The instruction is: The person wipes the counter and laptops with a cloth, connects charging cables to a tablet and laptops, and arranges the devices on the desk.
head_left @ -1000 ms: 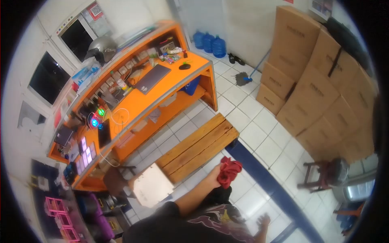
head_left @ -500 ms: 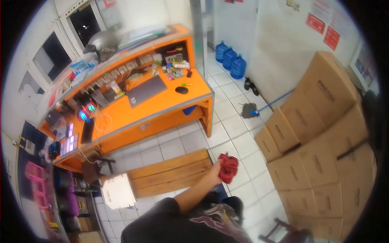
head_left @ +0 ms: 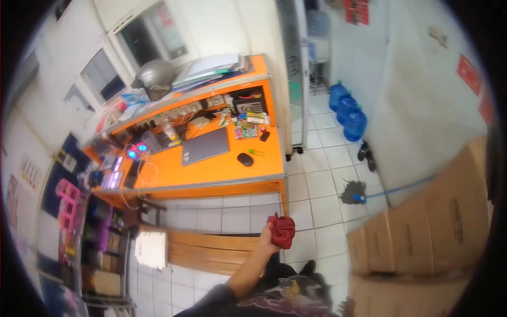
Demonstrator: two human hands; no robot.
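Observation:
My left hand (head_left: 268, 240) is closed round a crumpled red cloth (head_left: 283, 231), held out in front of my body. Behind them are the right end of a wooden bench (head_left: 211, 250) and the near corner of an orange desk (head_left: 232, 170). Only the fingers of my right hand (head_left: 346, 306) show, at the bottom edge beside my dark shirt; they look apart, with nothing visible in them.
A closed laptop (head_left: 206, 146) and a mouse (head_left: 245, 159) lie on the desk. A mop (head_left: 354, 192), blue water jugs (head_left: 348, 112) and black shoes (head_left: 366, 156) stand along the right wall. Cardboard boxes (head_left: 412, 238) are stacked at the right. A white board (head_left: 151, 248) is at the bench's left end.
The view has turned left and up, so the jugs and mop appear farther right and lower. The red cloth stays in my left hand. My right hand, out of view half a second ago, shows at the bottom edge.

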